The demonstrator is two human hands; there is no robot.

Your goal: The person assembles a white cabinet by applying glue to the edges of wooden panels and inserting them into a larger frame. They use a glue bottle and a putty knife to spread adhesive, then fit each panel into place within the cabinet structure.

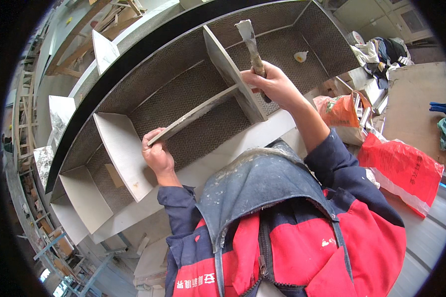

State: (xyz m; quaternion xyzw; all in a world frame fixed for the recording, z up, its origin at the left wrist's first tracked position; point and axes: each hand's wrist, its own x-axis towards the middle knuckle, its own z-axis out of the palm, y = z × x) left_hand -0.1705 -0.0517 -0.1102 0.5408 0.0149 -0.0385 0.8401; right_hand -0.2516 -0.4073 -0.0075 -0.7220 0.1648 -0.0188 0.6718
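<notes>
My left hand (158, 157) grips the left end of a narrow, thin board (198, 115), with paste along its edge. The board spans a compartment of a long box-like cabinet (163, 94) with a dark, zigzag-textured inside. Its right end meets or lies close to an upright divider (229, 64); I cannot tell if they touch. In my right hand (280, 88), closed round the handle, is a putty knife (249, 42) pointing up and away, its blade smeared with white paste. Left of my left hand stands another pale divider (124, 148).
A small whitish lump (300, 57) lies in the right compartment. Right of the cabinet are an orange bag (338, 111), a red bag (401, 166) and a heap of cloths (381, 55). White panels (62, 116) stand beyond the cabinet's far left edge.
</notes>
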